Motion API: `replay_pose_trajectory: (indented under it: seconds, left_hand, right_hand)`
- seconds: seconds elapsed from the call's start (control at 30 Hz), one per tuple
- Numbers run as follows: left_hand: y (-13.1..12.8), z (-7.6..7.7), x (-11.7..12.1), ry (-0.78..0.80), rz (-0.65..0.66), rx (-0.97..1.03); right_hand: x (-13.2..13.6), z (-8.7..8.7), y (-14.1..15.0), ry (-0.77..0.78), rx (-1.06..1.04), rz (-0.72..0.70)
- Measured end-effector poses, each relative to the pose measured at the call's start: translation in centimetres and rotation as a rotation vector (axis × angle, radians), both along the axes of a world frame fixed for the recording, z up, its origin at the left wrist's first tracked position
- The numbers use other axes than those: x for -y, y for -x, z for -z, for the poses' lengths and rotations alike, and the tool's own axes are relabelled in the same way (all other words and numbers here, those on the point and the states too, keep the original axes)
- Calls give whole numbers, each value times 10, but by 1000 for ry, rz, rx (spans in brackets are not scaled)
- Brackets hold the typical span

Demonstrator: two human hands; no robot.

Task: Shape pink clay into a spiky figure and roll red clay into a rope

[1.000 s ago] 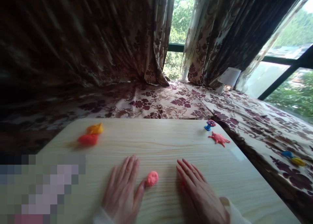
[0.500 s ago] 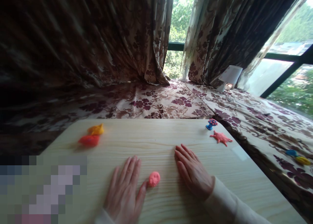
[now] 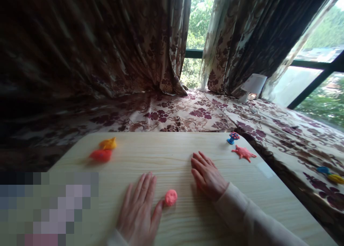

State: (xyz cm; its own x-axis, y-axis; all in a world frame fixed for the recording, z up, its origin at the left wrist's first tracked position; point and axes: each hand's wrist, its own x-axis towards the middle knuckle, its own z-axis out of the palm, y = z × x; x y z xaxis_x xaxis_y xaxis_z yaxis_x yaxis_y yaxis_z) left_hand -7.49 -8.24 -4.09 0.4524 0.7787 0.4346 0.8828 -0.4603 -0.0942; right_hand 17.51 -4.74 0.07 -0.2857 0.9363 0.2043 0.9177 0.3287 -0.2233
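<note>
My left hand (image 3: 139, 210) lies flat on the pale wooden table (image 3: 150, 154), palm down with fingers stretched out. Its thumb tip is at the edge of a round, flattened pink clay piece (image 3: 171, 197) with small dents on top. To the right, my right hand (image 3: 208, 176) is palm down over the tabletop, fingers extended and slightly bent. Whatever lies beneath its palm is hidden.
A red clay shape (image 3: 100, 155) and a yellow one (image 3: 108, 143) sit at the far left. At the far right are a blue stand with pink dots (image 3: 232, 138) and a pink turtle-like figure (image 3: 244, 153). A white lamp (image 3: 254, 84) stands beyond, near the curtains.
My right hand has moved a little forward and to the left over the table. My left hand and the round pink piece keep their places; the view has shifted slightly.
</note>
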Motion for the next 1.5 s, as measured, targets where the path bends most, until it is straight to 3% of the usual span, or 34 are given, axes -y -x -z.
replay_pose_trajectory:
  seconds: [0.13, 0.2, 0.27, 0.33, 0.5, 0.73, 0.97, 1.07, 1.2, 1.33, 1.5]
  left_hand:
    - [0, 2, 0, 2, 12, 20]
    - [0, 3, 1, 7, 14, 32]
    - [-1, 3, 1, 13, 12, 38]
    - [-1, 3, 0, 13, 12, 41]
    - [-1, 3, 0, -12, 10, 50]
    - [-1, 5, 0, 13, -8, 45]
    - [-3, 3, 0, -55, 3, 26]
    - [-4, 2, 0, -69, 13, 34]
    - [-3, 1, -1, -50, 5, 47]
    - [-3, 3, 0, -35, 12, 50]
    - [-2, 3, 0, -22, 2, 54]
  right_hand:
    - [56, 14, -27, -21, 15, -67]
    - [81, 20, -26, -51, 40, -102]
    - [85, 22, -14, -45, 49, -165]
    - [68, 18, 0, 1, 27, -204]
    - [11, -9, 10, 16, -43, -18]
    - [29, -26, -15, 104, -146, 1]
    - [-53, -33, 34, 54, -267, -58]
    - [-72, -32, 55, 97, -275, -106]
    - [-77, -23, 61, 212, -370, -101]
    - [-76, -21, 39, 349, -581, -39]
    - [-45, -26, 4, 476, -804, -13]
